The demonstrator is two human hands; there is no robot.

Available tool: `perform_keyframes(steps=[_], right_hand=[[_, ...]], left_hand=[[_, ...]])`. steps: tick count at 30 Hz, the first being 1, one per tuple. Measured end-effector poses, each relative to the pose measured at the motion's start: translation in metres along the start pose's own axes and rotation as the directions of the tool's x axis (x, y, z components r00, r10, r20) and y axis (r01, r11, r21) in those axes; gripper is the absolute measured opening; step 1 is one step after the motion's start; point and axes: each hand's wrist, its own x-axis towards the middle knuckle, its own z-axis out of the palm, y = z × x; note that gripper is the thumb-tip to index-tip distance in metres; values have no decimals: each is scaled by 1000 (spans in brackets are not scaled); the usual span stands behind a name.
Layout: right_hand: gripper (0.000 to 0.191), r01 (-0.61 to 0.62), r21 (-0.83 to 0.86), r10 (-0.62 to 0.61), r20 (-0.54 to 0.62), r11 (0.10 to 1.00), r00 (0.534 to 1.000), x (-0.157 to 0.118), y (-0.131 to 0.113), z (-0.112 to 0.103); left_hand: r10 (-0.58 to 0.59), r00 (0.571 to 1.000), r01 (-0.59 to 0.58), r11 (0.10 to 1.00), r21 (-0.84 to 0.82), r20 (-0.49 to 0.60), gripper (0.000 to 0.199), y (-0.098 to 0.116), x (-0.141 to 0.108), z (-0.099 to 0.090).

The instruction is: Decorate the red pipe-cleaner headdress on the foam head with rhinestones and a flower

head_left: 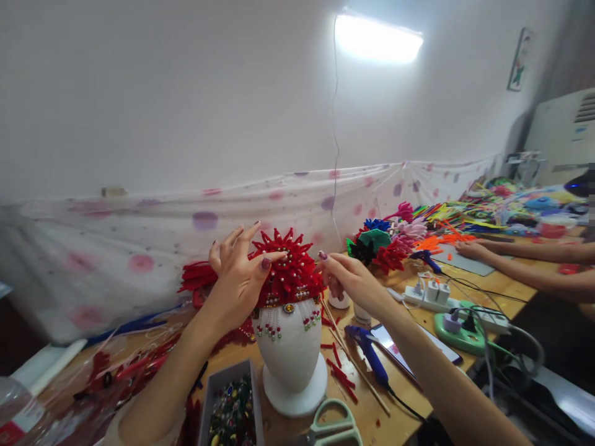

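Note:
A white foam mannequin head point(290, 353) stands on the table and wears a red headdress with a large spiky flower point(290, 263) dotted with pearl beads. Along its lower edge run a gold beaded band and hanging bead fringes point(274, 325). My left hand point(239, 272) is at the flower's left side, fingers spread, with the thumb side at the petals. On the other side my right hand point(346, 275) is pinched close by the petals. Anything between its fingertips is too small to make out.
A box of gems point(232, 409), green-handled scissors point(334, 424), a blue glue gun point(369, 356) and a phone point(416, 347) surround the stand. Cords trail from a power strip point(432, 294) at right. Further right, another person's hand point(471, 249) rests by orange strips.

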Motion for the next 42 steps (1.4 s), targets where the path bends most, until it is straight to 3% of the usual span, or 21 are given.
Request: perform_keyframes(steps=[5, 10, 14, 22, 30, 42], right_hand=[[35, 51, -20, -50, 49, 998, 998, 2, -2, 17], [25, 119, -80, -120, -5, 990, 993, 5, -1, 24], [28, 139, -143, -148, -52, 980, 988, 7, 0, 27], [32, 94, -154, -105, -61, 984, 993, 17, -3, 25], [31, -7, 1, 7, 5, 1000, 1000, 29, -8, 30], [31, -30, 44, 30, -13, 999, 999, 39, -3, 30]], left_hand=[[-4, 1000, 4, 1000, -25, -3, 64, 1, -1, -1], [-63, 998, 65, 993, -100, 16, 68, 2, 0, -1], [-109, 994, 112, 979, -171, 26, 68, 3, 1, -1], [-149, 989, 148, 974, -171, 3, 68, 2, 6, -1], [-166, 986, 167, 943, -288, 29, 75, 1, 14, -1], [-190, 981, 192, 922, -336, 38, 76, -4, 16, 3]])
